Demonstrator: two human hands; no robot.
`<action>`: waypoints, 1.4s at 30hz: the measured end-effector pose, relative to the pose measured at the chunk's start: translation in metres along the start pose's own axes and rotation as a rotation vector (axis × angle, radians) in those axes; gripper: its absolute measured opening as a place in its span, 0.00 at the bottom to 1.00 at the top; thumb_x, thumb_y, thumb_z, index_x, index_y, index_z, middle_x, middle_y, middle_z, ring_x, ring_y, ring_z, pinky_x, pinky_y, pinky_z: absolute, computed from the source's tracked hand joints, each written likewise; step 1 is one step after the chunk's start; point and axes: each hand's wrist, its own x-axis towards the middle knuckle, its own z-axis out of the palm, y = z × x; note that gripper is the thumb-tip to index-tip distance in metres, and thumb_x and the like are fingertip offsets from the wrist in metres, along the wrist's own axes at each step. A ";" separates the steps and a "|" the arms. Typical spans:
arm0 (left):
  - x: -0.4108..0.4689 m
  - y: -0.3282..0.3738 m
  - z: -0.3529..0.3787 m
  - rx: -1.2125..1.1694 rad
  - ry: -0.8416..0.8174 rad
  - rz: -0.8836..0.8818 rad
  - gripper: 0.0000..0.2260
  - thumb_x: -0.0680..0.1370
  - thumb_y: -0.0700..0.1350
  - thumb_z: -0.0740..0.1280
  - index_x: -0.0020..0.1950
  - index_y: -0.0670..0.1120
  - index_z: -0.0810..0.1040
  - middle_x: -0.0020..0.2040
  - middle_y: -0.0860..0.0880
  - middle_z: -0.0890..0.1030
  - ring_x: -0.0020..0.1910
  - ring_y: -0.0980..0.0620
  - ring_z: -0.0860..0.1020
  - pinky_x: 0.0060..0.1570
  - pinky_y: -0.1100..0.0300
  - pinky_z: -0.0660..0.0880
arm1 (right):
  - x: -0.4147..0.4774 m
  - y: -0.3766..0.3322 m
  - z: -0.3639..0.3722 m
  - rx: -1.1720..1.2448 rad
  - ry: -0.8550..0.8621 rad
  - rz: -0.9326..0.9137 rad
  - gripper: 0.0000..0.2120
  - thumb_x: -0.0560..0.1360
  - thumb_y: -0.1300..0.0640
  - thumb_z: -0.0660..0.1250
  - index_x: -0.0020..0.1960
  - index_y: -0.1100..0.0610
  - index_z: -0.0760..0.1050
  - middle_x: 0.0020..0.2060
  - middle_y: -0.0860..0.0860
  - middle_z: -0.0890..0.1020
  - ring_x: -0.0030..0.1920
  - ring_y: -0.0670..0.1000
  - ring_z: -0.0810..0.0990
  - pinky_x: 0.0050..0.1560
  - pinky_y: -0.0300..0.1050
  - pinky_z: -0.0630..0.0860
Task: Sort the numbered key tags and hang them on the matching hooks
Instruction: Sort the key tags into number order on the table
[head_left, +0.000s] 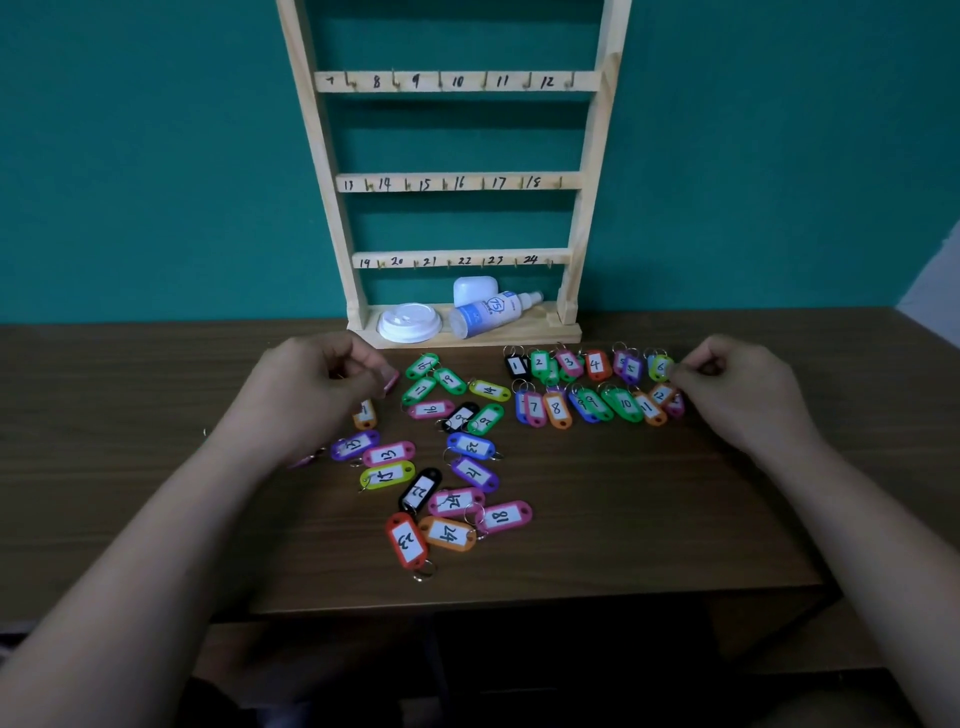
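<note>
Fingers (358, 358) curled | left hand (311, 387) pinching pink tag (391, 383) | right hand (743, 389) knuckles-up

Glossy moulded-plastic key tags (503, 515) in pink, green, orange, purple, blue, yellow and black, each bearing a matt white paper insert, lie on a dark bench (675, 519) whose wood-grain surface looks smooth, with a dull sheen. Thin bright metal split rings (425, 570) catch the light at the tags' ends. Behind them, a key rack (457, 183) of pale, bare-looking wood, matt to the eye, carries small brass-coloured metal hooks (441, 83) and hand-inked numbers. On its base: a smooth white plastic cup lid (409, 322), a translucent plastic spray bottle (488, 312) with a printed label, and a smooth white plastic case (474, 290). The teal wall (156, 182) is matt.
</note>
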 end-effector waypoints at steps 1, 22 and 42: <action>0.001 -0.001 -0.001 -0.006 0.005 -0.014 0.04 0.79 0.48 0.73 0.45 0.55 0.86 0.40 0.58 0.86 0.42 0.57 0.82 0.46 0.52 0.79 | -0.002 -0.004 0.001 0.009 0.016 -0.035 0.08 0.78 0.43 0.72 0.42 0.44 0.80 0.44 0.41 0.81 0.55 0.52 0.80 0.63 0.64 0.76; 0.022 -0.048 -0.021 0.030 0.207 -0.183 0.05 0.82 0.46 0.70 0.50 0.56 0.84 0.50 0.58 0.84 0.52 0.57 0.80 0.49 0.56 0.75 | -0.056 -0.126 0.085 0.202 -0.132 -0.586 0.04 0.77 0.52 0.74 0.44 0.46 0.81 0.41 0.41 0.79 0.48 0.40 0.77 0.50 0.44 0.74; 0.019 -0.079 -0.049 0.226 0.056 -0.302 0.05 0.78 0.47 0.76 0.50 0.56 0.84 0.51 0.52 0.83 0.52 0.49 0.79 0.49 0.55 0.73 | -0.030 -0.104 0.061 0.045 -0.129 -0.430 0.13 0.82 0.62 0.68 0.56 0.45 0.84 0.52 0.40 0.83 0.52 0.36 0.73 0.52 0.34 0.67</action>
